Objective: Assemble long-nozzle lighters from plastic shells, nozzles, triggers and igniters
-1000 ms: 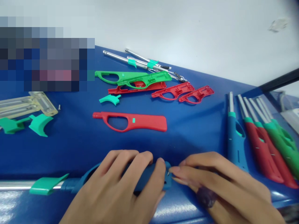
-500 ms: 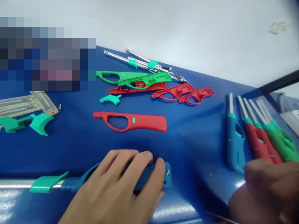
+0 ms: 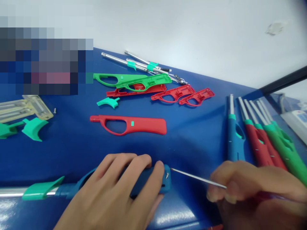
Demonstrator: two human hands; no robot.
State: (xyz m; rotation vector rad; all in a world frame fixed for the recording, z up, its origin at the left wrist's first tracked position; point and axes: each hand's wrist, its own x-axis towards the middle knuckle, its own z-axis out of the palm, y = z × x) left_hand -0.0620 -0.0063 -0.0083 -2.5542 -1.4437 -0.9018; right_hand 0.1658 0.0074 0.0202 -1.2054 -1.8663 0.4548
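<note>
A blue gas lighter body [image 3: 166, 186] lies across the front of the table, its metal tube [image 3: 11, 191] pointing left. A loose green collar [image 3: 39, 188] sits around the tube. My left hand [image 3: 117, 191] is closed over the lighter's handle, holding it against the table. Near the handle's right end a small screw [image 3: 167, 175] stands tilted. My right hand [image 3: 249, 188] grips a screwdriver [image 3: 195, 178], whose dark red handle is partly hidden and blurred. The screwdriver's tip points left, close to the lighter's end; whether it touches, I cannot tell.
A red handle shell [image 3: 148, 125] lies beyond my left hand. Farther back are green shells [image 3: 146, 82], red shells [image 3: 171, 94] and metal tubes [image 3: 124, 61]. Several assembled lighters [image 3: 260, 137] stand in a row at right. Green triggers [image 3: 35, 128] and a blurred-out area are at left.
My right hand has moved left and up, bringing the screwdriver into sight beside the lighter's end. My left hand keeps its hold. The whole view has shifted slightly.
</note>
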